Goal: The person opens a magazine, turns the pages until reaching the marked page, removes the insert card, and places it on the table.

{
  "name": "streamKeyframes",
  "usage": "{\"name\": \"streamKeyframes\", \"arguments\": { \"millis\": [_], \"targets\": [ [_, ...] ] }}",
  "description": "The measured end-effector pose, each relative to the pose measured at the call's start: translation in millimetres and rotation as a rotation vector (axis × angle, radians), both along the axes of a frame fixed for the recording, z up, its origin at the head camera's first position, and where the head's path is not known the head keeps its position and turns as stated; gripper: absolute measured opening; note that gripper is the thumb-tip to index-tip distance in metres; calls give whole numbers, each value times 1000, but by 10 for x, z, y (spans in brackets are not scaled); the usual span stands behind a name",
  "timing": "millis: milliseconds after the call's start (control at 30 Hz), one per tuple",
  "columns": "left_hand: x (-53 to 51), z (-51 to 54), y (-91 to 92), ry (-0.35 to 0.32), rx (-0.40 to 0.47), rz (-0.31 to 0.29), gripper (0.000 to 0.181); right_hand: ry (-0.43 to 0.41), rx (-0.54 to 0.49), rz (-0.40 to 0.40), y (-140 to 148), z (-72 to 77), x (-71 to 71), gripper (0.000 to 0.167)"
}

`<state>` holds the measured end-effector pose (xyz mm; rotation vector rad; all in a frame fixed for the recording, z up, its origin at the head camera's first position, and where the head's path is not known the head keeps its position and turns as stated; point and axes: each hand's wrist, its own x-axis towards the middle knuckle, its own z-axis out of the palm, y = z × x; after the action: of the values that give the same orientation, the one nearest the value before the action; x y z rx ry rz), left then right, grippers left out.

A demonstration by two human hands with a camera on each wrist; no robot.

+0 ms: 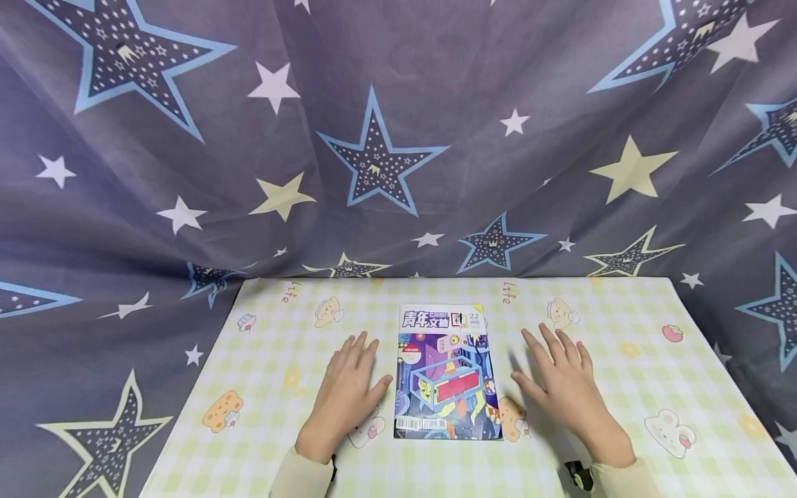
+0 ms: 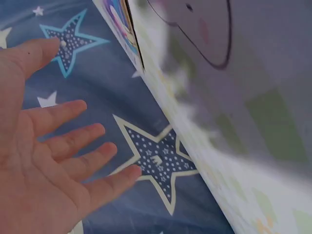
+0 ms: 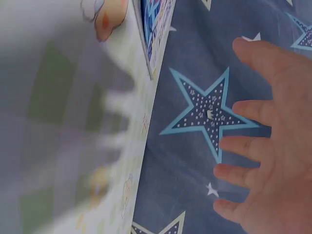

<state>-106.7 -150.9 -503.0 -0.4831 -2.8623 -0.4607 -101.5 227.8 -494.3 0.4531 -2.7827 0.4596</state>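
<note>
The magazine (image 1: 448, 377) is blue, purple and red, white towards 12 o'clock; the worktop (image 1: 697, 377) pale-green checked; the curtain (image 1: 473, 166) starry grey-purple.

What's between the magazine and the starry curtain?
Only a bare strip of checked tablecloth lies between the magazine and the curtain, as the head view shows.

Homelike spot, room unclear: star-print drape (image 1: 467, 173), cartoon-patterned checked tablecloth (image 1: 448, 470)

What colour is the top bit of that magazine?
On the magazine, the top strip is white with big purple letters; clearest in the head view.
</note>
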Motion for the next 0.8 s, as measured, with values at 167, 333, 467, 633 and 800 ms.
{"name": "streamKeyframes", "arguments": {
  "millis": [167, 333, 467, 633, 800],
  "targets": [
    [58, 1, 101, -15, 27, -80, 68, 12, 22, 58, -87, -1, 40, 71],
    [103, -8, 228, -78, 21, -162, 73, 35, 33, 124, -197, -33, 66, 68],
    [143, -30, 340, -142, -30, -237, 76, 0, 25, 209, -310, -79, 108, 68],
    [203, -83, 474, -235, -85, -309, 81, -126, 6, 317, -426, -156, 190, 66],
    [243, -127, 545, -287, -128, -339, 83, -248, 27, 353, -467, -209, 247, 65]
  ]
}}
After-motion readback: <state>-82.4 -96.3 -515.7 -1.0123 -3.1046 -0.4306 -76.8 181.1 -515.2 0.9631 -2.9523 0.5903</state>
